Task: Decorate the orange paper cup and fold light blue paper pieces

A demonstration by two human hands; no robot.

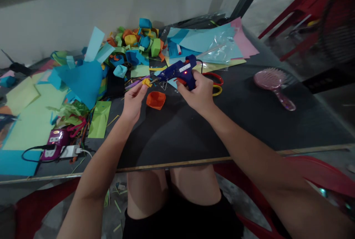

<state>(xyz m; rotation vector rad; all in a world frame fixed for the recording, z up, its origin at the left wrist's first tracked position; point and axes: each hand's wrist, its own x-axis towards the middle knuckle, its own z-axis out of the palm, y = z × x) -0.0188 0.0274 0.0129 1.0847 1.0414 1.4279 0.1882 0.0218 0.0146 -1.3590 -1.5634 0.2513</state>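
Observation:
My right hand (200, 93) is wrapped round the handle of a dark blue hot glue gun (177, 69), with a small red light lit on its side. Its nozzle points left and meets, or nearly meets, a small folded yellow paper piece (146, 82). Thumb and fingers of my left hand (133, 102) pinch that piece. Just below the nozzle, an orange folded paper cup (156, 100) sits on the black table (172, 135). Whether glue is coming out is too small to tell.
Folded paper pieces (131, 41) are heaped at the back. Paper sheets (205, 41) under clear plastic lie behind the glue gun, with scissors (217, 90) beside my right hand. A pink hairbrush (274, 83) lies right; a purple device (57, 142) with cables and a white plug sits left.

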